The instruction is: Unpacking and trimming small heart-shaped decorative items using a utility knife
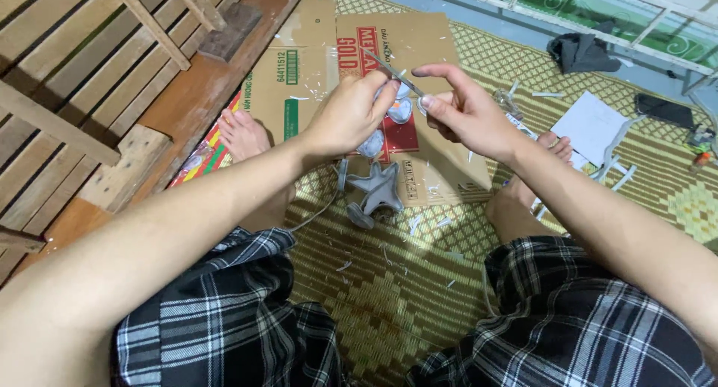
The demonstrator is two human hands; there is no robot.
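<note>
Two hands working a thin blade over a flattened cardboard box

We see our left hand [348, 118] closed around small pale round pieces [400, 109], while our right hand [467, 114] pinches a thin metal blade [393, 73] between thumb and forefinger, its tip slanting up over the left knuckles. Below the hands, a grey star-shaped part [374, 189] rests on the cardboard box [314, 73], which lies on a woven mat [389, 282] strewn with pale shavings. A white sheet of paper [591, 125] lies to the right, and wooden planks [75, 95] run along the left.

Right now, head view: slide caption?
Seated person's left hand and right hand work a thin blade over flattened cardboard.
</note>
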